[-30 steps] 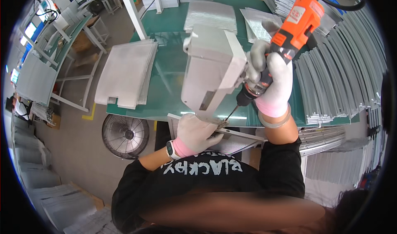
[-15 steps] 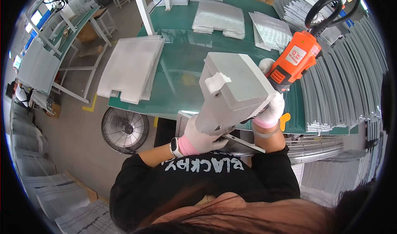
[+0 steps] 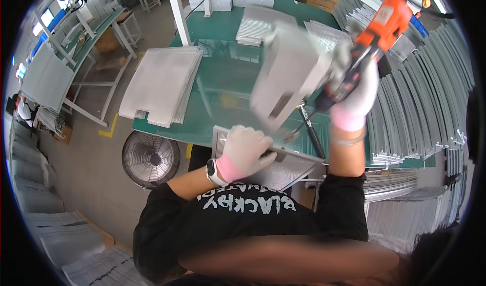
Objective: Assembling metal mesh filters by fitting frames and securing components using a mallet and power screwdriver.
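My right hand (image 3: 359,96), in a white glove with a pink cuff, is closed round an orange and black power tool (image 3: 387,23) with a cable at its top. A pale grey box-shaped housing (image 3: 291,76) with a dark slot is tilted over the table, against my right fingers. Motion blur hides exactly how it is held. Close to my body, my left hand (image 3: 245,152), gloved too, has its fingers bent over the edge of a metal-framed mesh panel (image 3: 288,170). On the table between the hands lies a black-handled hammer (image 3: 313,132).
Stacked white sheets (image 3: 159,83) lie at the left of the green table (image 3: 228,68). More silvery sheets (image 3: 258,25) are at the back. Long rows of thin grey panels (image 3: 420,99) line the right side. A round floor fan (image 3: 152,159) stands below the left table edge.
My left hand has let go of the grey housing and come down on the framed panel. My right hand and the power tool have moved up and right, uncovering the hammer.
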A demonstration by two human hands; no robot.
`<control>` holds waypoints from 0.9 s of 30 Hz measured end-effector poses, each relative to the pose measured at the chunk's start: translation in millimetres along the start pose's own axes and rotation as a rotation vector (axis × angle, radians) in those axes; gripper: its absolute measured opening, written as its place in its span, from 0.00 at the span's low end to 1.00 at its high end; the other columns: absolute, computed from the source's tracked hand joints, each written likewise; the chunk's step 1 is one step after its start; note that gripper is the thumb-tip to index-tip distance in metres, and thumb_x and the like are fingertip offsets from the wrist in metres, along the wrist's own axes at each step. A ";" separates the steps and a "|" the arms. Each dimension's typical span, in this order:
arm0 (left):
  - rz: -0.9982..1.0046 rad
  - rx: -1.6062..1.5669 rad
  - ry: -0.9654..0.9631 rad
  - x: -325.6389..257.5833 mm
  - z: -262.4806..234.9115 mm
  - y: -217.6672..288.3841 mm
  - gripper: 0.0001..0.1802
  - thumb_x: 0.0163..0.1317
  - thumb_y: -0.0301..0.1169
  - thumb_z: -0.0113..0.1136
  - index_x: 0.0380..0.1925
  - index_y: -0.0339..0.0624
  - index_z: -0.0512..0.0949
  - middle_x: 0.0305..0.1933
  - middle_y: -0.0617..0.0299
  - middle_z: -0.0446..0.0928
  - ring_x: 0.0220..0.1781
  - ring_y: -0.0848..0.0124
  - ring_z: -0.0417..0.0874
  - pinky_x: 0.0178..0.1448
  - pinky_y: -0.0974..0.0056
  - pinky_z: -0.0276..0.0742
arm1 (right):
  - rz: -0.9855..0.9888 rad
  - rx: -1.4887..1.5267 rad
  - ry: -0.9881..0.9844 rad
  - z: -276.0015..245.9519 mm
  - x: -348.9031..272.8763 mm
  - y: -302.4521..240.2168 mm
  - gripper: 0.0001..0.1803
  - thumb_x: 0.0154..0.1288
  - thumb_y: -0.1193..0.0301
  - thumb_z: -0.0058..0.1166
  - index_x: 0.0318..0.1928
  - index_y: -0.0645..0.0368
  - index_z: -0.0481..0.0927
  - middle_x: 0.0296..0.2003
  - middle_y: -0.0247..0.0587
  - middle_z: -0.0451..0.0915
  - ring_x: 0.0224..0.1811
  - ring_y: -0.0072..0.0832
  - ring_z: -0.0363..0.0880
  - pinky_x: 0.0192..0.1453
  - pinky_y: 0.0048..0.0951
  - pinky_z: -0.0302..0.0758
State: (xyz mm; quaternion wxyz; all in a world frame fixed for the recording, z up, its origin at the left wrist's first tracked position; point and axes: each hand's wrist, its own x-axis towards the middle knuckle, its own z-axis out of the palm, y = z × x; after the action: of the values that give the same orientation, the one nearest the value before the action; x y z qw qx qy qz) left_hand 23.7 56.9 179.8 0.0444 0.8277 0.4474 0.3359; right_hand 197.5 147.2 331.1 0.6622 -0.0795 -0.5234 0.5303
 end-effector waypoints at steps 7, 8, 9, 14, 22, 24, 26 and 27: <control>-0.064 0.191 -0.009 84.8 9.8 -97.6 0.14 0.54 0.42 0.61 0.31 0.43 0.80 0.29 0.57 0.78 0.37 0.58 0.79 0.45 0.54 0.69 | -0.375 -1.023 0.177 -43.6 71.3 -59.0 0.27 0.70 0.70 0.53 0.66 0.64 0.66 0.50 0.35 0.75 0.46 0.20 0.73 0.55 0.22 0.70; -0.059 0.172 0.005 95.6 15.3 -119.4 0.17 0.56 0.41 0.61 0.40 0.42 0.80 0.34 0.56 0.79 0.40 0.58 0.79 0.48 0.54 0.70 | -0.452 -1.212 0.191 -46.3 73.6 -63.3 0.30 0.70 0.71 0.54 0.69 0.65 0.62 0.54 0.37 0.73 0.53 0.21 0.70 0.62 0.23 0.66; -0.045 0.167 0.046 97.3 16.4 -137.7 0.19 0.57 0.39 0.61 0.47 0.41 0.79 0.40 0.54 0.80 0.46 0.57 0.80 0.53 0.53 0.71 | -0.445 -1.243 0.141 -53.3 75.6 -65.8 0.32 0.69 0.72 0.54 0.69 0.67 0.59 0.57 0.42 0.72 0.57 0.24 0.71 0.64 0.25 0.65; -0.055 0.065 0.156 32.6 7.6 -174.2 0.20 0.57 0.36 0.61 0.48 0.38 0.78 0.47 0.52 0.79 0.53 0.54 0.78 0.59 0.51 0.71 | -0.625 -1.644 0.086 -86.6 3.5 -37.1 0.32 0.65 0.79 0.54 0.68 0.67 0.62 0.62 0.54 0.69 0.64 0.41 0.70 0.69 0.38 0.65; -0.504 -0.116 0.206 -192.0 -9.9 -125.3 0.14 0.58 0.28 0.61 0.45 0.39 0.79 0.45 0.54 0.80 0.48 0.58 0.80 0.55 0.57 0.73 | 0.711 -1.978 -0.289 -196.0 -184.0 62.1 0.31 0.64 0.72 0.50 0.68 0.62 0.63 0.56 0.56 0.73 0.55 0.53 0.74 0.58 0.46 0.72; -0.781 -0.518 0.134 -227.5 6.3 -101.7 0.18 0.64 0.32 0.58 0.53 0.38 0.76 0.45 0.57 0.80 0.42 0.66 0.81 0.48 0.63 0.76 | 0.872 -2.040 -0.319 -195.6 -181.6 71.3 0.30 0.66 0.72 0.47 0.69 0.61 0.61 0.54 0.57 0.73 0.52 0.55 0.76 0.53 0.47 0.76; -1.018 -1.140 0.052 -234.1 14.9 -76.5 0.24 0.70 0.38 0.52 0.62 0.37 0.69 0.46 0.59 0.79 0.39 0.73 0.80 0.44 0.68 0.76 | 0.610 -1.838 -0.169 -206.5 -175.3 85.2 0.30 0.69 0.73 0.41 0.70 0.61 0.57 0.51 0.62 0.75 0.46 0.57 0.77 0.46 0.49 0.77; -1.008 -1.187 -0.014 -244.2 29.2 -73.8 0.29 0.73 0.43 0.48 0.66 0.35 0.63 0.47 0.59 0.78 0.38 0.76 0.80 0.42 0.70 0.76 | 0.566 -1.741 -0.146 -199.2 -168.1 94.9 0.29 0.70 0.72 0.39 0.71 0.63 0.56 0.50 0.64 0.76 0.46 0.58 0.77 0.48 0.50 0.76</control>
State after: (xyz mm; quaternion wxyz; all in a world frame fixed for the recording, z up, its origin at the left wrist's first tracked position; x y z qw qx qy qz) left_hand -102.7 -80.7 3.6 0.6303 0.3641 0.5146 0.4530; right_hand 312.2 145.1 78.6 0.1792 -0.6416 -0.7397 0.0948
